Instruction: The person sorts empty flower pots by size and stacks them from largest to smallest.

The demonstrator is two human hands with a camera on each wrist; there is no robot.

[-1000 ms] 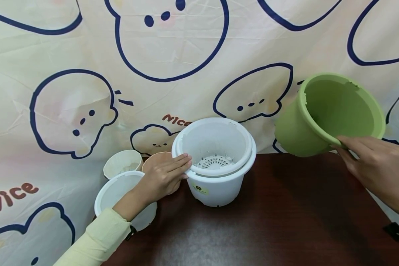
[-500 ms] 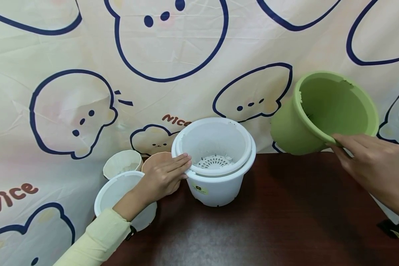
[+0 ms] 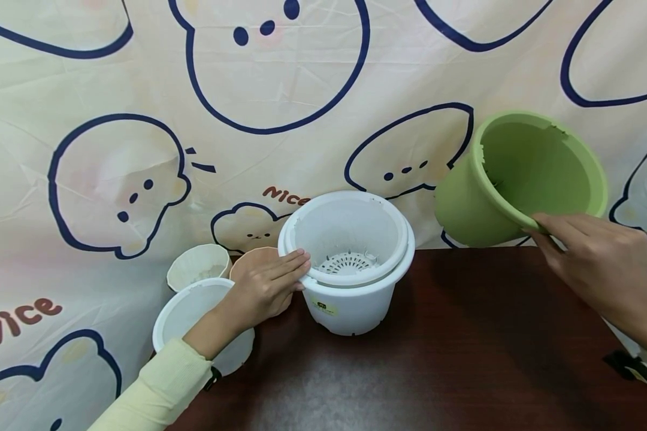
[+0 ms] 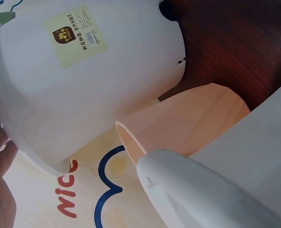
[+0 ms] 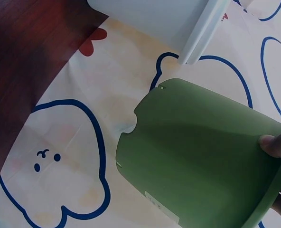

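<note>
Cream fabric (image 3: 248, 161) printed with dark blue cartoon outlines and the word "Nice" hangs behind a dark reddish-brown wooden counter (image 3: 463, 359). Above the right part of the counter, off its surface, a large light-green plastic pot (image 3: 523, 173) is tilted, its mouth turned toward the head camera. The person's right hand (image 3: 598, 257) keeps its grip clenched on the pot's near rim. Compared with a second ago, green pot and hand sit farther left and a little higher, closer to the white pots.

The left hand (image 3: 264, 284), below a pale yellow sleeve (image 3: 156, 377), is where it was, grasping the left rim of a wide white plastic pot (image 3: 350, 314) that stands upright and bears a yellowish label (image 3: 323, 307). Inside sits a second white pot (image 3: 350, 233) with a slotted base, unmoved. Beside the left forearm, which partly covers it, is a round white container (image 3: 189, 308); behind that are an off-white faceted pot (image 3: 196, 266) and a peach faceted pot (image 3: 253, 257), partly hidden by the hand.
</note>
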